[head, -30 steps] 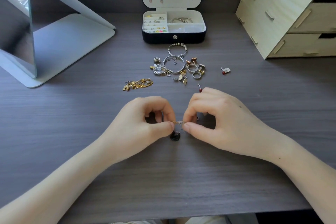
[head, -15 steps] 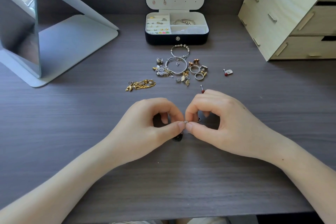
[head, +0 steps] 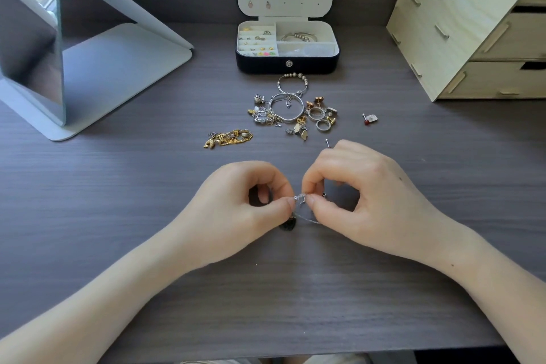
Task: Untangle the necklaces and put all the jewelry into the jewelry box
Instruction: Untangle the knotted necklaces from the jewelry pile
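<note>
Silver chain [head: 300, 199] runs between your 2 hands over the grey bench [head: 118, 186]: your left hand [head: 236, 204] has its grip pinched on one end, your right hand [head: 357, 198] pinches the other. A dark pendant [head: 288, 224] hangs beneath your left thumb. Beyond them lie a gold necklace tangle [head: 229, 138] and a jewelry pile [head: 291, 111], near the open jewelry box [head: 287, 63].

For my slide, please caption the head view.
Both hands pinch a tangled silver necklace before the open jewelry box.
</note>
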The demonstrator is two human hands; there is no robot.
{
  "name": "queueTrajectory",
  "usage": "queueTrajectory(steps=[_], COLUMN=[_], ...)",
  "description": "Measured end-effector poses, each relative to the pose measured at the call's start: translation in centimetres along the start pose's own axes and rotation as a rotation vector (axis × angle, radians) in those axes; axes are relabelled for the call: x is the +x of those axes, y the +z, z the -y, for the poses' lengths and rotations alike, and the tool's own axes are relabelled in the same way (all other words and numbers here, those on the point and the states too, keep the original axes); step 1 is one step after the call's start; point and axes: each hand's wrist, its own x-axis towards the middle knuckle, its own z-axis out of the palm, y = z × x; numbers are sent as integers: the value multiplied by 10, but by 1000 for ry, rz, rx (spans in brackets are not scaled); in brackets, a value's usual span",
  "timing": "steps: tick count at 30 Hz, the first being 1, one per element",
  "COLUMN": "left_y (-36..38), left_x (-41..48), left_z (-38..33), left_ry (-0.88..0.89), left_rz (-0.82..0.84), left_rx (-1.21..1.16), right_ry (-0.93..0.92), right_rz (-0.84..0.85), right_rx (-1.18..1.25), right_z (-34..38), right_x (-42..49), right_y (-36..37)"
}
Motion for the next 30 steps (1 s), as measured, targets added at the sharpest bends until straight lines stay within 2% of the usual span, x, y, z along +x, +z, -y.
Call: queueTrajectory(steps=[9, 15, 25, 30], left_y=[1, 1, 2, 2], left_x=[0, 0, 0, -1], left_z=[0, 1, -4, -3], left_ry=[-44, -26, 5, 2], left_rz=[-23, -39, -61, -28], left_rx=[-75, -58, 11, 35], right_ry=[36, 40, -2, 51], right_rz=[-72, 2, -94, -136], right_rx=[-115, 20, -31, 21], right_z=[-5, -3, 1, 0], right_x=[-1, -2, -1, 0], right_y=[-2, 0, 4, 1])
